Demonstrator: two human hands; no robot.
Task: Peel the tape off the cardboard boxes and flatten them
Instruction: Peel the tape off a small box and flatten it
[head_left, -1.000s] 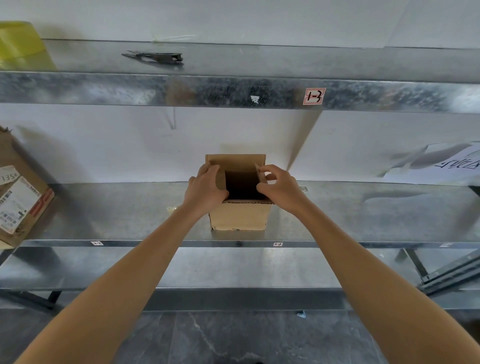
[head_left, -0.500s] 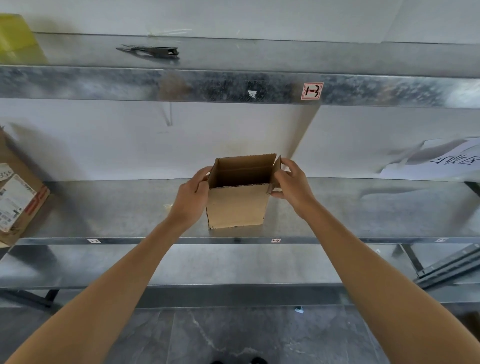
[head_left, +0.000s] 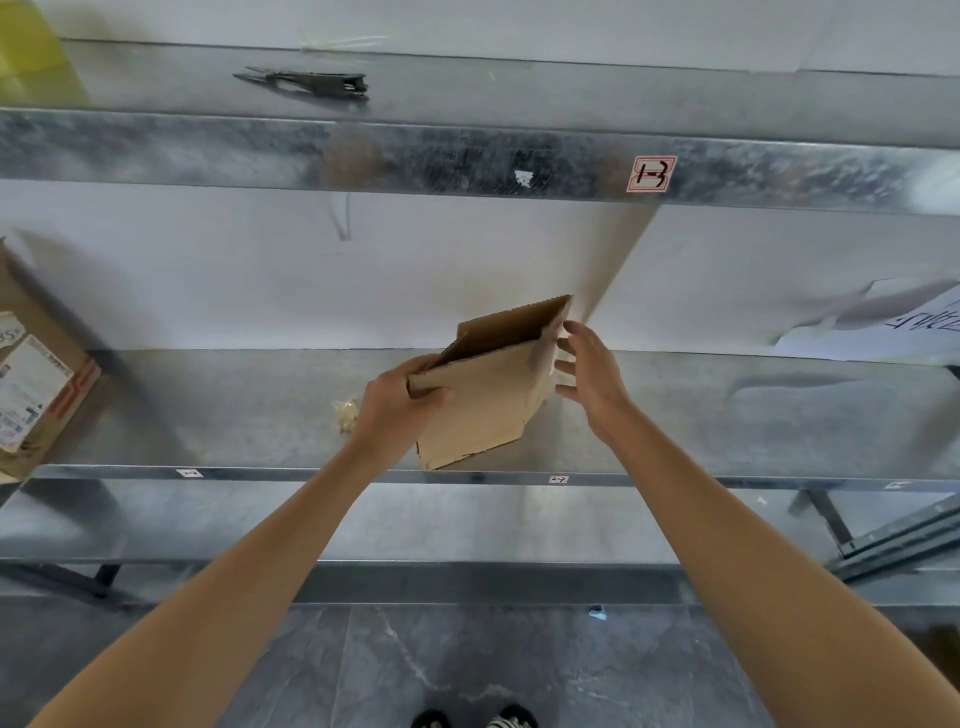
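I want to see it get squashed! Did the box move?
Yes. The box tipped over, its top leaning right, and its bottom corner came nearer the shelf's front edge.

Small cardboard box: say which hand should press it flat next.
Right, probably. The left hand grips the box by its left edge; the right hand hovers open beside it, free to push.

I face a galvanised metal rack (head_left: 208, 156) with 3 shelves in sight, set against a plain white wall (head_left: 218, 280). The top shelf (head_left: 623, 98) has a red-framed label (head_left: 651, 174) on its front edge. A dark tool (head_left: 306, 83) lies on it toward the left, with something yellow (head_left: 31, 57) at its far left end. A white sheet of paper (head_left: 893, 332) rests at the right of the middle shelf (head_left: 753, 421). Below me the floor (head_left: 519, 660) is grey veined tile. The light is soft and even.
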